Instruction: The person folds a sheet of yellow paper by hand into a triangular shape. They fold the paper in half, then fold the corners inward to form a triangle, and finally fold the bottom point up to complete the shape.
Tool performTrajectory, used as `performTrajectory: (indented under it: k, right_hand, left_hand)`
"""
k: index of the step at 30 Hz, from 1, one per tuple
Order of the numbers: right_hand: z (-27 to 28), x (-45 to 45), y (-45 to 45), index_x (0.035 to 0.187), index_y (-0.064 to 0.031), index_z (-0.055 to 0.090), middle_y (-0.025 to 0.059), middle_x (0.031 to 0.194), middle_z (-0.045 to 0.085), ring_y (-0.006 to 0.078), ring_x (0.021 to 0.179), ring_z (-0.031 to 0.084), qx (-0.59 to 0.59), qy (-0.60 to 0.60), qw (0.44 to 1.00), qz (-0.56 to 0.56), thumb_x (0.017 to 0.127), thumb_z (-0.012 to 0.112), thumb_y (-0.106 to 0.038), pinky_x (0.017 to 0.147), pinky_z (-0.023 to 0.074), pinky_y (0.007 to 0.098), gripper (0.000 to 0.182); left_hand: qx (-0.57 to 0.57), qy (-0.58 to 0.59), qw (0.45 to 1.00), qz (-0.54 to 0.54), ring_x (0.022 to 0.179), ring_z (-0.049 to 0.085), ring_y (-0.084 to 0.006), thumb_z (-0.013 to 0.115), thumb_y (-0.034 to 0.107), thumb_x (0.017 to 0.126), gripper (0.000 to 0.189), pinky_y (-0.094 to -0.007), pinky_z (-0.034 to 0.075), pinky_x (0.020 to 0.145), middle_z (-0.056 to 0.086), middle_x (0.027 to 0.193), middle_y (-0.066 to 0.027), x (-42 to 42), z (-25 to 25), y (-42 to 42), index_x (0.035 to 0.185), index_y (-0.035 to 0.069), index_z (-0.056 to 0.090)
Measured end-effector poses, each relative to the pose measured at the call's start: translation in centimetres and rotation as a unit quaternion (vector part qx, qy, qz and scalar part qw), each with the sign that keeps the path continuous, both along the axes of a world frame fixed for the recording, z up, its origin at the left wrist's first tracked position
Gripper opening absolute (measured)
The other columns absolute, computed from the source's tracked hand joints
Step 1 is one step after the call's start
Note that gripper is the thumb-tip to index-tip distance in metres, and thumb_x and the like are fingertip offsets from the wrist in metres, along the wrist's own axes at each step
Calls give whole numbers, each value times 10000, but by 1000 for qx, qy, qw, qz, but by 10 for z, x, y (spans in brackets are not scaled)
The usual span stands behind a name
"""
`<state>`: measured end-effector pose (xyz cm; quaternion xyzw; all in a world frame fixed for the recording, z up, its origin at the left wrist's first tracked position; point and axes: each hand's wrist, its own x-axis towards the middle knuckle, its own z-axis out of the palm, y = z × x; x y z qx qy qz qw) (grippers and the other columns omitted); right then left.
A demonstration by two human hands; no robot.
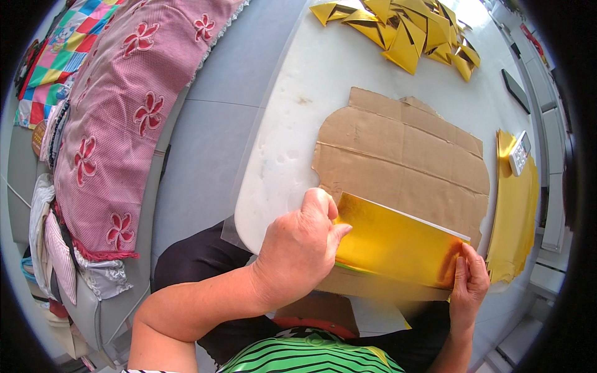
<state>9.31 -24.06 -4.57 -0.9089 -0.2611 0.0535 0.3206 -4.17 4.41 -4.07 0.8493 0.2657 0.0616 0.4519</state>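
A sheet of shiny gold foil paper [396,238], with a white strip along its far edge, slants across the near side of a flattened cardboard piece [401,154]. My left hand [298,242] is curled at the sheet's left end, its thumb lying over the edge; its other fingertips are hidden. At the opposite end, my right hand [468,277] pinches the paper between thumb and fingers. A blurred gold flap hangs below the sheet's near edge. Beyond the cardboard lies a heap of folded gold paper pieces [410,32].
On the white table [284,154], a stack of gold sheets [513,224] lies at the right under a white calculator [520,154]. A dark phone-like device [515,91] is farther back. Left of the table stands a sofa with a pink flowered cover [126,130] and clothes [60,252].
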Motion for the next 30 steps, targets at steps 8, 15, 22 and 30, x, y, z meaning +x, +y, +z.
performTrajectory:
  k: [8,15,22,30]
  right_hand:
    - [0,0,-1,1183,22,639,115,978,654,192,869,616,-4,4,1000,-2,966,566,-7,756,484,277,230]
    - [1,0,0,1179,24,639,117,966,648,188,856,612,1,10,1000,-6,965,571,-10,746,480,275,227]
    - [0,0,0,1179,20,644,112,963,646,191,856,614,3,11,1000,-11,969,569,-17,751,485,278,226]
    - [-2,0,-1,1176,21,647,113,958,648,190,864,615,13,13,1000,-15,971,570,-17,752,488,279,221]
  left_hand:
    - [4,4,1000,-3,586,625,-270,729,102,873,289,-351,497,543,583,679,-144,0,0,0,942,30,458]
    - [8,1,1000,-4,590,631,-276,730,100,871,293,-354,499,541,588,691,-149,0,0,0,950,31,456]
    - [3,5,1000,-10,599,640,-258,730,91,874,287,-334,509,541,593,696,-149,0,0,0,951,30,460]
    - [5,3,1000,-7,604,643,-247,723,79,876,279,-325,509,544,593,695,-148,0,-1,0,941,29,457]
